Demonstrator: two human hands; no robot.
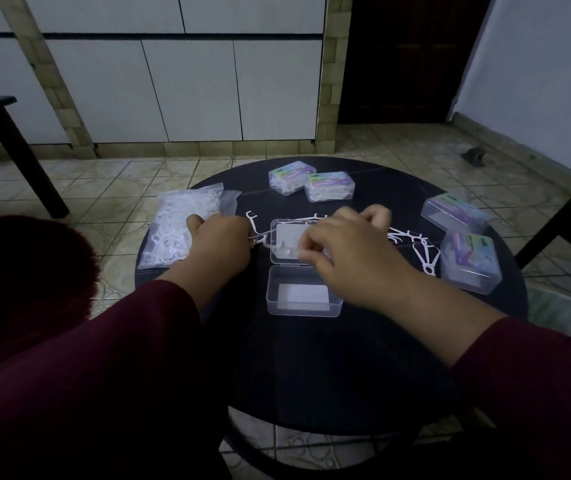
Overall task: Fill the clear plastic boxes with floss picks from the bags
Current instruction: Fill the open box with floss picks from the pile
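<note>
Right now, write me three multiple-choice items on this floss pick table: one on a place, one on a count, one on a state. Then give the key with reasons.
1. Where does the bag of floss picks lie on the round table?
A. at its left edge
B. at its right edge
C. inside the open box

2. How many closed boxes with colourful labels stand on the table?
A. two
B. four
C. six

3. In what state is the clear box between the left hand and the right hand?
A. shut and labelled
B. open, lid laid flat
C. upside down

Key:
1 A, the bag sits left of both hands.
2 B, two boxes lie at the far edge and two at the right.
3 B, both halves lie side by side, facing up.
</note>
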